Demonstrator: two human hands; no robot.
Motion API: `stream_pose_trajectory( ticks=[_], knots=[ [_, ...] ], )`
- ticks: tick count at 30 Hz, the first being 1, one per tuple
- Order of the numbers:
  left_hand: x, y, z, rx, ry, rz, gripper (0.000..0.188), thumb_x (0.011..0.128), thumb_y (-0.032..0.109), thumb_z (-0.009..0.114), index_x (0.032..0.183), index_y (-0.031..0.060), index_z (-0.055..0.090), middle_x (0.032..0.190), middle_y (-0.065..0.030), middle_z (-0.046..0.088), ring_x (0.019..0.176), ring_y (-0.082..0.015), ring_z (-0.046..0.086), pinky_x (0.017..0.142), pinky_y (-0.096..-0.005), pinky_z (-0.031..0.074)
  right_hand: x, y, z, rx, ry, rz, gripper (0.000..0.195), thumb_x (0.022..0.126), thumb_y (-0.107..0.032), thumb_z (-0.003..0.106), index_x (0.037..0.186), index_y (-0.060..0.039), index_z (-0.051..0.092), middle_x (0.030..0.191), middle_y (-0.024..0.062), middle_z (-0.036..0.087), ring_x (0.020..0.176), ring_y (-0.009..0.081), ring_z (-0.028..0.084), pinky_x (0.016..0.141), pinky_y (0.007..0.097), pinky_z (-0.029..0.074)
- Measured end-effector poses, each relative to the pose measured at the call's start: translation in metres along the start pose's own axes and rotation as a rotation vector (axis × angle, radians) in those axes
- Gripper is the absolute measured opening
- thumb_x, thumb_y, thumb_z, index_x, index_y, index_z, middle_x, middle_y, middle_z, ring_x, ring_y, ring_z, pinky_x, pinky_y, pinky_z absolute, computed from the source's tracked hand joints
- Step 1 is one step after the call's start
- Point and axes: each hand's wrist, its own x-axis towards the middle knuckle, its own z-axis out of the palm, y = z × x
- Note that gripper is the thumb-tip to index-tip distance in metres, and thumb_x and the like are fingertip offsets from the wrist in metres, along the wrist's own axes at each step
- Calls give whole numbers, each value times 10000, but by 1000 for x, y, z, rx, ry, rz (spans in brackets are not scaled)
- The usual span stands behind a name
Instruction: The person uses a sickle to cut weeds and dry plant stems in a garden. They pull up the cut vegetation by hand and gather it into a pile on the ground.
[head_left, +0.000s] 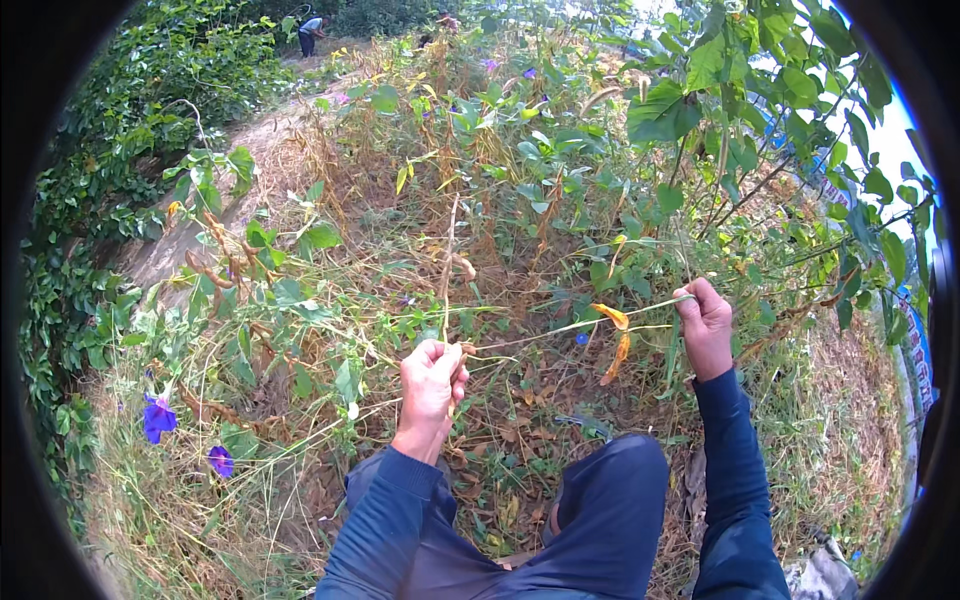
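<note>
My left hand (435, 379) is closed around a thin, dry brown plant stem (451, 255) that stands up from the fist and bears a curled brown pod (463, 267). My right hand (705, 322), farther right and a little higher, pinches the end of a thin green vine (649, 306). That vine runs across to my left hand, with withered orange-yellow leaves (616, 341) hanging on it between the two hands. Left of my left hand, brown pods (217, 277) hang among green leaves, above purple morning glory flowers (158, 418).
Tangled dry stalks and weeds surround my bent knees (626, 480). A leafy branch (667, 112) overhangs the right side. Dense green foliage (97, 172) lines the left beside a bare dirt strip (255, 154). A bent-over person (309, 36) is far off at the top left.
</note>
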Motion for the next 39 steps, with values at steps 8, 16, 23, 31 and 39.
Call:
stream_pose_trajectory(
  ticks=[8,16,23,31,39],
  knots=[
    [-14,13,-20,31,-27,-49,167,1034,175,660,1016,11,690,696,-15,626,481,-63,518,423,-207,375,-51,16,23,-491,-424,-16,340,831,-166,829,862,3,535,670,216,552,609,395,552,572,458,447],
    [-17,15,-7,10,-62,-48,168,1028,188,669,984,25,672,679,-3,609,485,-59,515,425,-204,367,-94,60,44,-821,-847,-116,230,878,-306,756,963,-110,671,875,172,636,894,394,678,770,525,550],
    [-14,22,1,129,2,-4,152,1035,172,670,999,24,658,659,14,589,463,-38,490,415,-187,374,-110,149,62,-692,-954,-75,134,875,-211,689,968,-116,704,817,181,708,828,426,705,727,550,568],
    [-3,3,-8,168,36,-27,126,995,95,704,1044,2,633,779,-18,648,493,-33,527,420,-187,413,-197,276,91,-675,-1140,113,202,830,-175,675,1026,-143,707,893,188,708,894,415,719,747,543,567],
    [19,-12,4,309,21,-118,165,970,56,672,1092,-35,610,647,-25,600,426,-65,485,391,-215,395,-193,322,138,-561,-856,15,239,774,-40,655,1008,-71,615,1003,187,606,905,425,669,768,536,548]
  ],
)
